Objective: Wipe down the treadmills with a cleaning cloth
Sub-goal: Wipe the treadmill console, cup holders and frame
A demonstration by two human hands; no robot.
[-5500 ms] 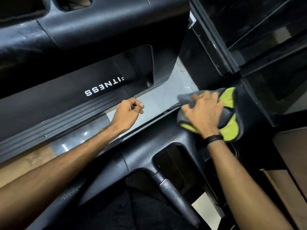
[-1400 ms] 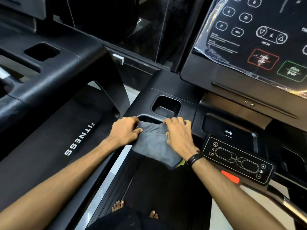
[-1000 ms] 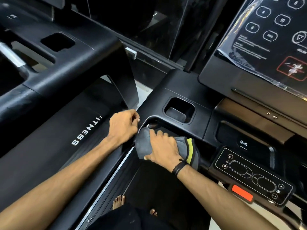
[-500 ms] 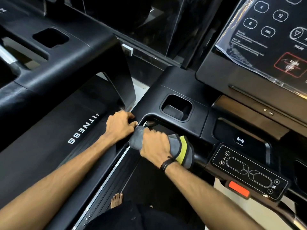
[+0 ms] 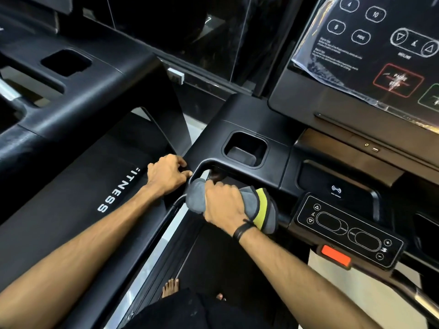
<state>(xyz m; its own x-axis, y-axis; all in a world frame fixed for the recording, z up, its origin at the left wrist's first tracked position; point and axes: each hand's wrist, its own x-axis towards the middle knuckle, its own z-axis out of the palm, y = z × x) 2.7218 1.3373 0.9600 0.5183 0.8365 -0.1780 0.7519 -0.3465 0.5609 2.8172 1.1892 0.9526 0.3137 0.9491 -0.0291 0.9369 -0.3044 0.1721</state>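
A: Cloth (image 5: 197,198) first: where are the fingers on it?

B: Right hand (image 5: 224,204) has them curled round the grey-and-yellow wad, pressing it on the near-left handle bar (image 5: 206,162) of the console. Left hand (image 5: 167,175) grips the console's left corner, fingers bent, carrying nothing.

A: And outward from there?

B: Cup holder (image 5: 244,149) just beyond, control pad (image 5: 349,230) to the right.

A: Progress?

B: I'd judge midway on this treadmill; pad, screen and the neighbouring treadmill (image 5: 78,91) on the left may remain.
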